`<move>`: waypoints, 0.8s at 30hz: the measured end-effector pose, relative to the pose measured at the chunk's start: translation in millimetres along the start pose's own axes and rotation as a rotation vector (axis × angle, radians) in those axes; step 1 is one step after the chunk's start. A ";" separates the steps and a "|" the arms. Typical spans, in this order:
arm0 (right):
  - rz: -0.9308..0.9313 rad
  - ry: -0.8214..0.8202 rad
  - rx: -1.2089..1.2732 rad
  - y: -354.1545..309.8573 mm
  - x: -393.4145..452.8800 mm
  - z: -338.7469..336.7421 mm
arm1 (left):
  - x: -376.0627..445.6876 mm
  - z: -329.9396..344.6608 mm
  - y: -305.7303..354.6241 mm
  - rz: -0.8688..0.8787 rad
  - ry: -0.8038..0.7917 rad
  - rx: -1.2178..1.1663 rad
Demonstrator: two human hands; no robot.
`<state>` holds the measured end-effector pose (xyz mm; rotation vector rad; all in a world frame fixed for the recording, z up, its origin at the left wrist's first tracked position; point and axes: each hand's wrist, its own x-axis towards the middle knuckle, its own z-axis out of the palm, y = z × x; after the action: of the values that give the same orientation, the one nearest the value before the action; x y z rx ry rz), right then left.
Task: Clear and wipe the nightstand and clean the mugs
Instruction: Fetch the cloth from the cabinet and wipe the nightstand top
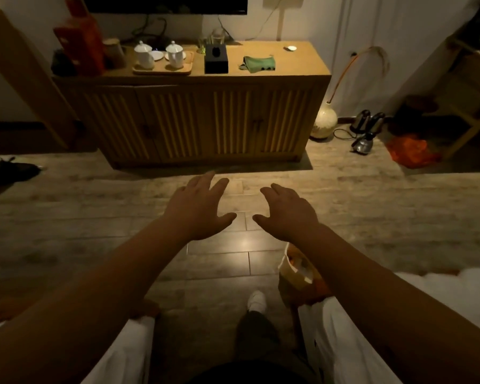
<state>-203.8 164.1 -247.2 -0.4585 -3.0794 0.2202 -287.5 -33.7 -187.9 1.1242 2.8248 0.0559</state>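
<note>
Bare floor (100,214) ahead of both hands (244,209); cabinet top (297,60) beyond, crowded leftward by tray (162,70), tissue box (216,58).

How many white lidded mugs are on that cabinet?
2: left mug and right mug, both on the wooden tray at the cabinet's left. Others may be hidden.

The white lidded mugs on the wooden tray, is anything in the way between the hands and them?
Nothing visible blocks them. Both the left hand and right hand hover open over bare wood-plank floor, holding nothing. The two white lidded mugs sit on a wooden tray atop the slatted wooden cabinet, farther ahead.
</note>
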 end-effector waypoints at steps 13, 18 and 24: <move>-0.109 -0.028 -0.009 84.8 277.4 -39.4 | 284.2 -29.3 -26.9 -0.026 0.036 -0.046; -0.104 -0.025 -0.011 102.3 362.5 -37.8 | 375.7 -25.0 -55.7 0.004 0.068 -0.052; -0.001 -0.040 0.018 116.8 518.3 -38.3 | 545.3 -43.9 -122.1 0.062 0.048 -0.022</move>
<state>-664.5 430.9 -226.2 -0.4578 -3.1137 0.2596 -769.5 252.3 -196.5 1.2215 2.8231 0.1205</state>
